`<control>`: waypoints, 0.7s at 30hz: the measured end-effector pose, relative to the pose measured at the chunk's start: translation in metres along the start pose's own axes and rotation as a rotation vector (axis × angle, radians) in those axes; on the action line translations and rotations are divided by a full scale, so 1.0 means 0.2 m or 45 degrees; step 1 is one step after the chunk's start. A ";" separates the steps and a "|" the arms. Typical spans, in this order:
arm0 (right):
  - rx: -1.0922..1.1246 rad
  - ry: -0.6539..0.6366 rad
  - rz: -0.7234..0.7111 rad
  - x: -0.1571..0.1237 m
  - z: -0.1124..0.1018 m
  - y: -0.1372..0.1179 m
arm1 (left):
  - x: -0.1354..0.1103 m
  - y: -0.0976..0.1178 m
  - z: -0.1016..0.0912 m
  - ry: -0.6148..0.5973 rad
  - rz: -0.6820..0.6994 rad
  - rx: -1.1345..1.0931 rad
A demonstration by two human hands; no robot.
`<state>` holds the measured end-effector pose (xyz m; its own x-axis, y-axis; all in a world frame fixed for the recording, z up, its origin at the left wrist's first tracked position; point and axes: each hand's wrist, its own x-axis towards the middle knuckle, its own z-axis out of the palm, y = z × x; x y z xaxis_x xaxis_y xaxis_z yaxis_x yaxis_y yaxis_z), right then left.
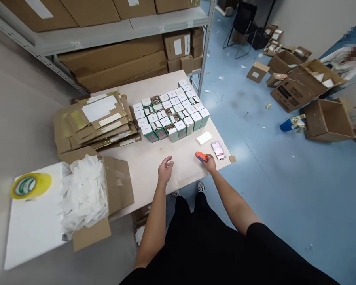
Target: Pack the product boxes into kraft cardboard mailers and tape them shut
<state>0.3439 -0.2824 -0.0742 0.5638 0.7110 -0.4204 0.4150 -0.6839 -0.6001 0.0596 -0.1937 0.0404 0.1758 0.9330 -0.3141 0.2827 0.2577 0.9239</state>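
My right hand point(210, 164) is closed round an orange and blue hand tool point(201, 156) near the table's front right edge. A dark curved piece shows by my fingers; the tool's exact kind is unclear. My left hand point(165, 169) hovers over the table's front, fingers a little bent and apart, with nothing in it. Beyond both hands stand several small white and green boxes point(180, 127) in tight rows, some with open tops. A white card point(204, 137) and a phone-like pinkish item point(218, 150) lie close to my right hand.
Flattened cardboard point(77, 128) is stacked on the table's left. A carton full of white paper point(84, 190) stands nearer, beside a yellow tape roll point(26, 186). Behind is a shelf point(121, 31) with cartons. On the right floor are open boxes point(323, 122) and a person point(348, 63).
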 end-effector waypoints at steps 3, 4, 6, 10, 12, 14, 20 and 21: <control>-0.200 -0.128 -0.093 0.01 0.07 0.08 | -0.08 -0.04 0.02 0.066 -0.053 0.028; -0.256 -0.138 -0.113 0.01 0.08 0.09 | -0.10 -0.04 0.04 0.083 -0.067 0.033; -0.330 -0.163 -0.119 0.03 0.08 0.10 | -0.14 -0.04 0.08 0.100 -0.082 0.040; -0.233 -0.297 -0.072 0.10 -0.02 0.03 | -0.18 0.01 0.17 0.120 -0.067 0.041; -0.132 -0.319 -0.110 0.11 -0.10 -0.02 | -0.18 0.05 0.21 0.128 -0.040 0.041; -0.022 -0.339 -0.196 0.09 -0.20 -0.07 | -0.17 0.11 0.24 0.137 -0.005 0.055; 0.675 -0.548 -0.676 -0.14 -0.46 -0.30 | -0.09 0.42 0.24 0.155 0.183 0.041; 0.709 -0.580 -0.727 -0.19 -0.49 -0.34 | -0.09 0.49 0.23 0.135 0.227 0.037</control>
<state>0.3646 -0.2778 0.0493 -0.0063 0.9932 -0.1165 0.0735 -0.1157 -0.9906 0.1283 -0.1962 0.1264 0.1255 0.9848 -0.1201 0.2834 0.0805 0.9556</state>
